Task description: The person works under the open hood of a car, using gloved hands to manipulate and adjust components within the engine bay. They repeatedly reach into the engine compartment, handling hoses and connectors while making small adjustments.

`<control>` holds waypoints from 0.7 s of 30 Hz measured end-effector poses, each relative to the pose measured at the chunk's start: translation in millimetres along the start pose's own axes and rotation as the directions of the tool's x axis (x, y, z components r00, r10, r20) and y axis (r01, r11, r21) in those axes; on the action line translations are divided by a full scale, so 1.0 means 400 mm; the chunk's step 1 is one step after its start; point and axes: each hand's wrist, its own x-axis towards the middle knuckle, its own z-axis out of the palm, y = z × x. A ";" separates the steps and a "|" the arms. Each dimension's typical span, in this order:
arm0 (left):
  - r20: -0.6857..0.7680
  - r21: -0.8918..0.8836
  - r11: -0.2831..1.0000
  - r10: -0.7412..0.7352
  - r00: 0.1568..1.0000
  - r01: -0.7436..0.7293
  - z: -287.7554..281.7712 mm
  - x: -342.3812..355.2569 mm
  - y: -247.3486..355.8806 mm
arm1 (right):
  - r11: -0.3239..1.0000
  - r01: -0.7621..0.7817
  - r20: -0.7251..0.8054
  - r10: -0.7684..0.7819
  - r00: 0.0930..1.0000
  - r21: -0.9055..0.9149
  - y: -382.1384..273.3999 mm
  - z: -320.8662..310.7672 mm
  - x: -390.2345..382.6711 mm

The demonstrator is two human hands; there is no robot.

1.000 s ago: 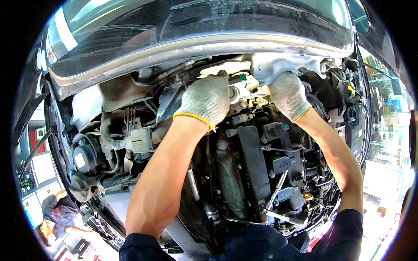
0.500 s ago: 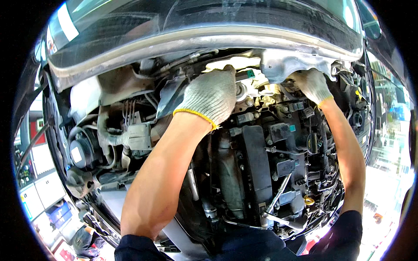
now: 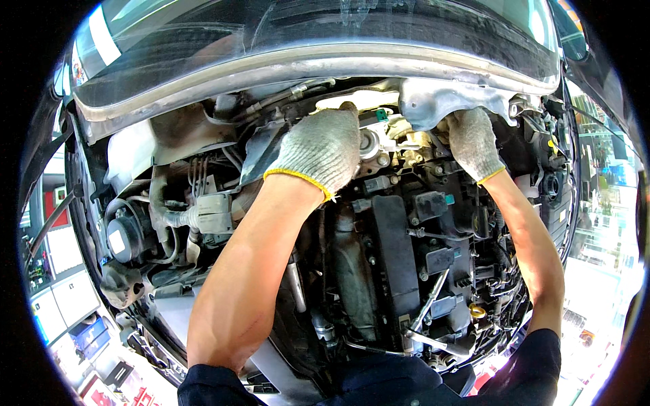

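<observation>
Both hands wear grey knit gloves with yellow cuffs. My left hand is curled at the back of the engine bay against a pale, lit part, just left of a round metal fitting; what its fingers hold is hidden. My right hand reaches under a grey, moulded metal shield, its fingertips out of sight among hoses and fittings. Below and between the forearms lies a dark engine cover strip, with a chrome ratchet-like tool resting near black connectors at its right.
The windscreen edge spans the top, above both hands. A black round housing and pipes fill the left side of the bay. A yellow ring handle sits lower right. Outside the car, white cabinets stand at lower left.
My right hand has shifted rightward from where it was a second ago, then slightly back. My left hand stays nearly still. A co-worker seen at lower left earlier is out of view.
</observation>
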 end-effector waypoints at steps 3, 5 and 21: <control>0.013 -0.016 1.000 -0.020 1.000 0.020 -0.005 0.001 -0.001 | 0.945 -0.024 -0.096 0.058 0.994 0.325 -0.047 -0.043 -0.035; 0.036 -0.022 1.000 -0.017 0.999 0.018 -0.013 0.004 0.001 | 0.951 0.036 -0.164 0.015 0.986 0.306 -0.046 -0.036 -0.043; -0.081 -0.009 1.000 -0.012 0.997 0.011 0.007 -0.001 -0.002 | 0.977 0.211 -0.205 -0.204 0.957 0.011 -0.085 -0.017 -0.052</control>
